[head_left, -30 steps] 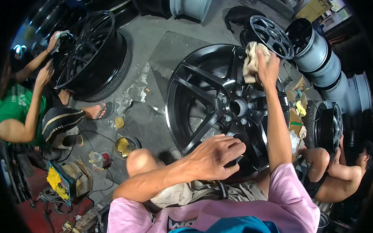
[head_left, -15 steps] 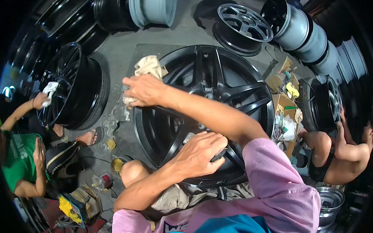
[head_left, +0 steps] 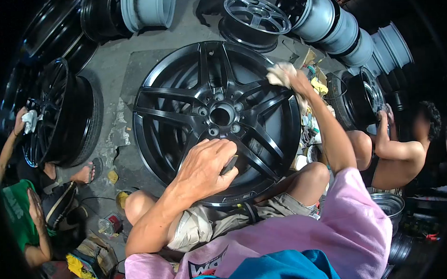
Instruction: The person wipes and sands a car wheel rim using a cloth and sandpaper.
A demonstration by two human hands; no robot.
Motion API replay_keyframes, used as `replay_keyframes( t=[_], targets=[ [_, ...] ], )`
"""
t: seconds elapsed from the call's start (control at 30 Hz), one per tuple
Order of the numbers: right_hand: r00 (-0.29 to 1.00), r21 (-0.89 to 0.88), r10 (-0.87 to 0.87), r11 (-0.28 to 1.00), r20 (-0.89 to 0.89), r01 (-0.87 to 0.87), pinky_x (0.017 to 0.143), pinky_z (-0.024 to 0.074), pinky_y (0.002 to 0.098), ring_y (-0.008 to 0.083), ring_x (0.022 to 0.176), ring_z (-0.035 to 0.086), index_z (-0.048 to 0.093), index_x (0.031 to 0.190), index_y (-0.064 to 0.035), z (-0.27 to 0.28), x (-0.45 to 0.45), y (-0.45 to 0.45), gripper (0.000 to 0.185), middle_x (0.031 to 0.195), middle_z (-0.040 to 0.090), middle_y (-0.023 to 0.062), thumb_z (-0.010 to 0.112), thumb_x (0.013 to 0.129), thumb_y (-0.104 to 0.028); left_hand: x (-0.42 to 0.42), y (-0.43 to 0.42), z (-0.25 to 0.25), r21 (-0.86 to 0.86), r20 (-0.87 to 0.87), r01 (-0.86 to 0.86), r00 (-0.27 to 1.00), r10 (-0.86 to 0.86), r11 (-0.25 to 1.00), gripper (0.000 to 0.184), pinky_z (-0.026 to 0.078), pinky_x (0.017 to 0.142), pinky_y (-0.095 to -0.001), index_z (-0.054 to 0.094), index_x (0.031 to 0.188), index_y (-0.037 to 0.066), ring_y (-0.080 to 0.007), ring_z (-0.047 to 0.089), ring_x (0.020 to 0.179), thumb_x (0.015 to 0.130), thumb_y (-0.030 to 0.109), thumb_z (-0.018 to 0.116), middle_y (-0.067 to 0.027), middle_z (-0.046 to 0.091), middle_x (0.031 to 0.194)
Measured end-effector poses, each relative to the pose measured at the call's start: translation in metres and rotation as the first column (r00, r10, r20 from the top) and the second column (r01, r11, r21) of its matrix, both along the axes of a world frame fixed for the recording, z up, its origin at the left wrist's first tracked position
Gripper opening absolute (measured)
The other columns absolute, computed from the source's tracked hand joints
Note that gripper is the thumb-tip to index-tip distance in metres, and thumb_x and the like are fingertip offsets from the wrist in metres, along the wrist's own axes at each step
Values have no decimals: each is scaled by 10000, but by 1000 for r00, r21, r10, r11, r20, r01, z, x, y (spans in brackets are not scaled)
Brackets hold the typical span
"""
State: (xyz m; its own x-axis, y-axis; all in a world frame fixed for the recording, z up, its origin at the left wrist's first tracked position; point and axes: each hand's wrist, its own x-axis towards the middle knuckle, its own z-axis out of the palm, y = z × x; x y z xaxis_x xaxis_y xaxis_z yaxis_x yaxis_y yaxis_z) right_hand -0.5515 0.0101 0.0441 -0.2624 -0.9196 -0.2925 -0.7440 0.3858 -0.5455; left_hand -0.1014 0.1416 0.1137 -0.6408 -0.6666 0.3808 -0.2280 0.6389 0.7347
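The right hand [head_left: 300, 82] is gripping a crumpled cream cloth [head_left: 282, 74] at the upper-right rim of the black wheel [head_left: 222, 115], which is lying face up mid-frame. The left hand [head_left: 208, 164], over its lower spokes, is curling around a small dark object [head_left: 230, 165].

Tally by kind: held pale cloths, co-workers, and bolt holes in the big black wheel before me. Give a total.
Held pale cloths: 2
Co-workers: 2
Bolt holes in the big black wheel: 5
Total: 9
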Motion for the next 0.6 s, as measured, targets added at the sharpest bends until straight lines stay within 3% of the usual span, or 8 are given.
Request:
replay_keyframes(
  t=[0.1,0.13,0.27,0.33,0.37,0.43,0.5,0.6],
  targets=[
    [925,-260,82,965,372,19,943,593,336,180,1093,745,635,1477,-35,-51,-29,105,507,1229,767,109,681,1089,-357,8,9,14,-10,22,14,1000,-14,1000,271,489,722,-450,554,892,30,-346,608,747,748,71,781,-117,588,799],
    [840,-139,-135,961,525,240,920,594,293,143,1057,752,685,1411,-28,-57,-16,137,463,1205,777,70,722,1071,-340,10,15,16,-4,57,27,998,-26,1000,271,506,754,-458,549,901,32,-362,646,803,778,85,785,-129,623,834],
    [691,-127,-268,877,671,464,917,634,356,250,1036,782,679,1335,16,-64,69,266,330,1184,783,150,588,1135,-230,7,29,18,16,72,57,996,-58,998,256,496,733,-478,525,879,20,-372,640,782,783,76,756,-139,607,803],
    [578,52,-463,808,672,587,866,623,353,216,989,783,725,1262,8,-30,140,307,301,1123,799,127,681,1082,-230,-1,33,12,16,60,46,997,-47,999,224,489,694,-458,557,892,9,-351,609,724,781,66,744,-133,586,765],
    [513,12,-356,830,781,558,868,610,344,187,988,763,721,1262,-4,-13,179,325,286,1122,794,105,703,1070,-216,-6,35,9,31,38,29,999,-30,999,199,483,655,-439,590,904,-3,-331,579,666,778,56,732,-127,565,727],
    [744,7,-305,927,594,374,896,587,333,135,1017,718,713,1253,-4,-24,213,361,378,1129,780,105,778,1026,-300,-15,35,7,142,96,6,995,-20,990,210,485,652,-436,603,943,-34,-320,593,686,812,67,734,-144,605,772],
    [893,-58,19,998,450,9,867,588,339,143,979,727,715,1257,-11,-18,228,387,446,1073,784,127,815,993,-357,-23,45,16,68,109,-6,994,-2,998,185,488,682,-423,597,936,-42,-313,609,734,843,43,732,-152,627,844],
    [860,-156,-24,980,509,120,851,583,332,136,930,715,722,1263,-22,-16,218,387,451,1027,791,117,811,994,-372,-31,66,34,54,-20,39,999,-38,998,149,492,728,-391,605,946,-46,-275,616,780,904,27,727,-144,663,925]
  ],
)
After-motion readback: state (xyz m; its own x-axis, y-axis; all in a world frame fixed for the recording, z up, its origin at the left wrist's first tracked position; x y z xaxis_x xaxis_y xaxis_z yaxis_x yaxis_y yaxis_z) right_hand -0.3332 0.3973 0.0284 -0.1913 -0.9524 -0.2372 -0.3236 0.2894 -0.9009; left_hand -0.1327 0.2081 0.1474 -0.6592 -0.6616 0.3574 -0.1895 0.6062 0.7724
